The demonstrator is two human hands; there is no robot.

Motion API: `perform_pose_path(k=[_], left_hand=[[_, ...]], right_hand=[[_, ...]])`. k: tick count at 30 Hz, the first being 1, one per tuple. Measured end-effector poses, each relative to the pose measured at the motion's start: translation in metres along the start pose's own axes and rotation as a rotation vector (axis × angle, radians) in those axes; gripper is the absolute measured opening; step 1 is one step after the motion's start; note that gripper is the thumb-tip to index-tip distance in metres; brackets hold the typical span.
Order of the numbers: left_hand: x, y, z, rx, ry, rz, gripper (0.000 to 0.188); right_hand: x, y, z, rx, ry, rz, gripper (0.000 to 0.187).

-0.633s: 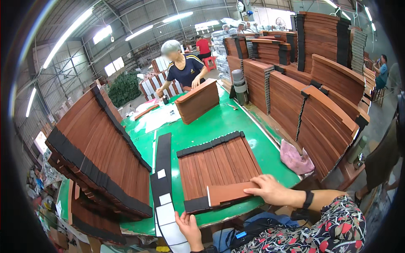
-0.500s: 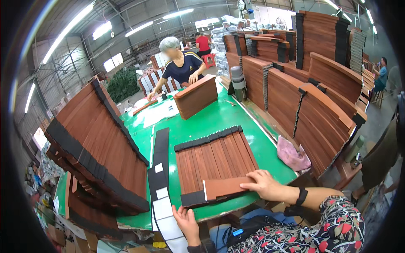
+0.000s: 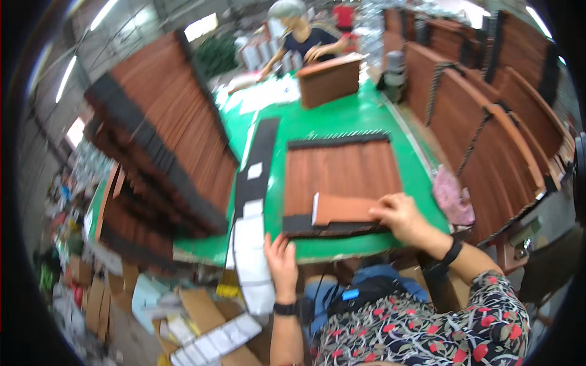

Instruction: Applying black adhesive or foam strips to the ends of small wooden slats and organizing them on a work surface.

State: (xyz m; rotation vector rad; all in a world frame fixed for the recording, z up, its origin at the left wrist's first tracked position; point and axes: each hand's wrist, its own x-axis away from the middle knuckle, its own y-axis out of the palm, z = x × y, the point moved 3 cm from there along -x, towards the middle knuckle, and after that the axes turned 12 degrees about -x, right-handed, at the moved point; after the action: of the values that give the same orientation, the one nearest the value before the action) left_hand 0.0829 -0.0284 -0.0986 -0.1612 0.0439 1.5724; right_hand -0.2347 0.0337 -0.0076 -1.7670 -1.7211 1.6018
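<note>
A row of brown wood-grain strips [image 3: 342, 169] with black ends lies flat on the green table [image 3: 342, 250] in front of me. Across its near part rests a flat orange-brown piece [image 3: 345, 209] with a white left edge. The right end of that piece is pinched by my right hand [image 3: 404, 218]. Beside the strips' near left corner, my left hand [image 3: 282, 262] has its fingers up and slightly apart, with nothing seen in it. Just left of it, a long black band with white labels [image 3: 253, 259] hangs over the table's near edge. Motion blurs the picture somewhat.
A tall stack of brown wood-grain strips [image 3: 165, 122] leans at the left. More brown stacks [image 3: 476, 122] stand along the right, near a pink cloth [image 3: 453, 196] and a bottle [image 3: 394, 76]. Across the table a person works behind an upright brown bundle [image 3: 329, 82]. Cardboard [image 3: 204, 308] lies below.
The view has tilted down, so the table sits higher and more floor shows. My right hand keeps its hold on the orange-brown piece; my left hand stays by the near left corner.
</note>
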Motion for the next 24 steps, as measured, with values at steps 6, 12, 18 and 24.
perform_pose_path(k=[6, 12, 18, 24], left_hand=[[-0.007, 0.011, 0.005, 0.062, -0.004, 0.036, 0.078], [0.009, 0.004, 0.007, 0.068, -0.020, 0.073, 0.084], [0.013, 0.003, 0.006, 0.096, 0.017, 0.075, 0.083], [0.031, -0.008, 0.033, -0.018, 0.120, 0.257, 0.077]], right_hand=[[-0.055, -0.007, -0.041, -0.006, -0.026, 0.155, 0.049], [-0.048, 0.050, -0.041, 0.053, -0.070, -0.120, 0.045], [-0.074, 0.032, -0.067, -0.013, -0.087, 0.005, 0.045], [-0.066, 0.065, -0.046, 0.057, -0.107, -0.138, 0.044]])
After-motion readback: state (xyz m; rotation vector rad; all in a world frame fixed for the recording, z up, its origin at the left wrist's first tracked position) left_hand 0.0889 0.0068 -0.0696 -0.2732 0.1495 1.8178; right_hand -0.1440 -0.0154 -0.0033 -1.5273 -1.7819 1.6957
